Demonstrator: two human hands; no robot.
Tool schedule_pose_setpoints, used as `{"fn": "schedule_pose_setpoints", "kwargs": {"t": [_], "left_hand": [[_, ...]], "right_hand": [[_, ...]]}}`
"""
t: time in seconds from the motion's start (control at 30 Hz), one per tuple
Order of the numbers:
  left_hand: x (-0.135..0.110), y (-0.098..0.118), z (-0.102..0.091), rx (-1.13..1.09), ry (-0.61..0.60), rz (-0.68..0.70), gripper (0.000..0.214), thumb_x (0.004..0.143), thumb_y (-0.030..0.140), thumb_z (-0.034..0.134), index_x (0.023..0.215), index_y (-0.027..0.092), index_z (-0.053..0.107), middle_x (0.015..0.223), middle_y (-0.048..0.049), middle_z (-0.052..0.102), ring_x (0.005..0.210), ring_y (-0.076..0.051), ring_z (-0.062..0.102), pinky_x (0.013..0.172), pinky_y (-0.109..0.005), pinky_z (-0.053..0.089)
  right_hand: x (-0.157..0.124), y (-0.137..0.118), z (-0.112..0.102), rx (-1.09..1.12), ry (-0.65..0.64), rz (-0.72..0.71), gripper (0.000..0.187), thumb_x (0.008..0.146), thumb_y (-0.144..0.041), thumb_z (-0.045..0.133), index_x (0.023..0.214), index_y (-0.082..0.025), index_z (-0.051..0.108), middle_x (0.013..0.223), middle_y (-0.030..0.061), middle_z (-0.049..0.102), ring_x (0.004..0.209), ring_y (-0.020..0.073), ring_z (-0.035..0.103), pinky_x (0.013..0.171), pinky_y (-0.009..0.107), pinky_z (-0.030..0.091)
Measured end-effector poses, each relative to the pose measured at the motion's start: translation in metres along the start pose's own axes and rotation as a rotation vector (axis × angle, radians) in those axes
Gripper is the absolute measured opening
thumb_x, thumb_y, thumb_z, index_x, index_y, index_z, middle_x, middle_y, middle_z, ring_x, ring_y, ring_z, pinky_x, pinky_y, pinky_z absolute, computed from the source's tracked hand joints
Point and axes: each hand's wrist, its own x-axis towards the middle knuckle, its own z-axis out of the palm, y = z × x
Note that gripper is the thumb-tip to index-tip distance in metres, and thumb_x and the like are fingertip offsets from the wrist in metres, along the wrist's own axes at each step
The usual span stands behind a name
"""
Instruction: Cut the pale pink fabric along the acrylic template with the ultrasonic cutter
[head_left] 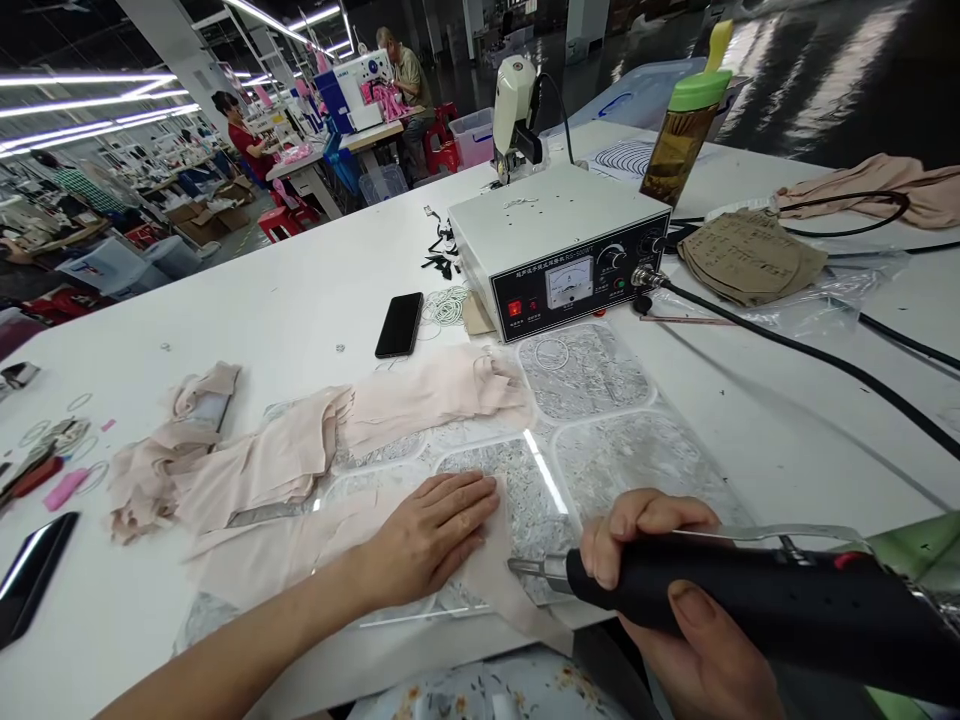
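The left hand (439, 540) lay flat, palm down and holding nothing, on a pale pink fabric piece (491, 555) at lower centre of the frame; the right hand (705, 630), lower right, was wrapped firmly around a black handheld welding gun (757, 580), its metal tip (536, 567) beside the fabric's right margin. Containers: a green-lidded bottle (679, 130), upper right, held amber liquid with darker matter low down; a clear plastic bag (855, 300) lay partly under brown cloth pieces (754, 255); a translucent bin (116, 265) stood at upper left, contents not discernible. Edges: the pink piece reached past the near edge of the marbled panel (630, 465), its tail at bottom centre. Room: panel surface showed right of the tip, and white tabletop (795, 420) beyond it at right, crossed above by a black cable (814, 350).
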Motion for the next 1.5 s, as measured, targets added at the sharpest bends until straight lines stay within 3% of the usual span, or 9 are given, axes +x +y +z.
{"fn": "schedule_pose_setpoints", "kwargs": {"t": [0.13, 0.27, 0.73, 0.87, 1.27, 1.5], "left_hand": [[-0.002, -0.001, 0.002, 0.038, 0.011, 0.038, 0.033, 0.099, 0.018, 0.045, 0.13, 0.01, 0.051, 0.133, -0.0175, 0.057, 0.129, -0.027, 0.05, 0.103, -0.044, 0.048], [-0.002, -0.002, 0.002, 0.065, 0.005, 0.08, 0.036, 0.098, 0.017, 0.045, 0.133, 0.009, 0.048, 0.133, -0.0164, 0.057, 0.132, -0.026, 0.047, 0.106, -0.044, 0.045], [0.002, -0.006, 0.003, -0.043, 0.014, 0.111, 0.033, 0.097, 0.017, 0.045, 0.128, 0.007, 0.052, 0.124, -0.0177, 0.061, 0.125, -0.027, 0.052, 0.102, -0.044, 0.048], [0.003, -0.007, 0.002, -0.035, 0.02, 0.123, 0.032, 0.098, 0.017, 0.044, 0.127, 0.006, 0.052, 0.125, -0.0182, 0.06, 0.124, -0.028, 0.052, 0.102, -0.044, 0.048], [0.002, -0.008, 0.004, -0.002, 0.047, 0.146, 0.032, 0.099, 0.018, 0.043, 0.127, 0.007, 0.052, 0.127, -0.0173, 0.06, 0.126, -0.027, 0.052, 0.104, -0.044, 0.047], [0.002, -0.009, 0.005, 0.008, 0.062, 0.164, 0.031, 0.099, 0.018, 0.043, 0.126, 0.006, 0.054, 0.126, -0.0165, 0.061, 0.125, -0.027, 0.053, 0.103, -0.044, 0.047]], "right_hand": [[0.001, -0.001, 0.0, -0.003, -0.029, 0.016, 0.015, 0.085, -0.038, 0.057, 0.094, -0.026, 0.057, 0.081, -0.0004, 0.05, 0.057, 0.0117, 0.057, 0.053, 0.031, 0.051], [0.004, -0.004, 0.0, -0.005, -0.045, 0.036, 0.014, 0.085, -0.038, 0.058, 0.093, -0.026, 0.058, 0.08, 0.0001, 0.05, 0.055, 0.0124, 0.057, 0.052, 0.032, 0.051], [-0.003, -0.006, 0.004, -0.04, -0.013, 0.12, 0.016, 0.086, -0.04, 0.056, 0.093, -0.027, 0.055, 0.081, -0.0002, 0.049, 0.059, 0.014, 0.057, 0.055, 0.034, 0.052], [0.0, -0.007, 0.001, -0.05, -0.05, 0.06, 0.016, 0.086, -0.039, 0.055, 0.095, -0.025, 0.056, 0.082, 0.0003, 0.05, 0.059, 0.0135, 0.058, 0.054, 0.033, 0.052], [0.029, 0.022, 0.004, -0.097, 0.071, -0.299, 0.016, 0.083, -0.024, 0.06, 0.099, -0.021, 0.058, 0.089, 0.0006, 0.052, 0.062, 0.0128, 0.06, 0.061, 0.035, 0.053], [0.031, 0.03, 0.004, -0.176, 0.057, -0.324, 0.016, 0.084, -0.022, 0.057, 0.1, -0.022, 0.056, 0.09, 0.0014, 0.052, 0.064, 0.0136, 0.059, 0.061, 0.036, 0.054]]}}
